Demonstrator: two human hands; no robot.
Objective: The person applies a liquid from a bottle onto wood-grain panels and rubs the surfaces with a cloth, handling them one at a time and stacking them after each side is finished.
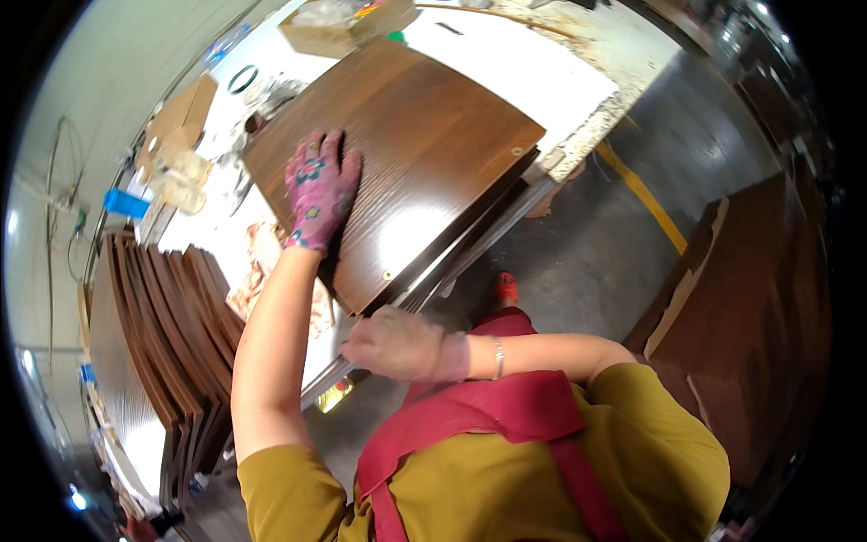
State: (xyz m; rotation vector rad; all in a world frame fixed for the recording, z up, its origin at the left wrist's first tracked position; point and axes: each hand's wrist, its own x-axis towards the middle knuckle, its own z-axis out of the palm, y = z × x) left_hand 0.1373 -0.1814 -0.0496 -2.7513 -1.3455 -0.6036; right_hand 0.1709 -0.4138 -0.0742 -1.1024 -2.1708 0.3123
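A dark brown wooden panel (406,135) lies on the white worktable, with one or more similar boards under its right edge. Spread flat on its left part is my left hand (321,191), in a purple floral glove, fingers pointing away from me. My right hand (397,345), in a pale glove, is at the panel's near corner beside the table edge. It is blurred by motion, and its fingers look curled in. Whatever it may hold is hidden. Small round fittings (387,275) show near the panel's corners.
Several brown panels (172,334) stand in a row at the left. Along the table's far left are a cardboard box (176,117), a blue cup (125,203), clear containers (183,193) and a stained cloth (257,271). A large brown stack (741,316) stands on the right.
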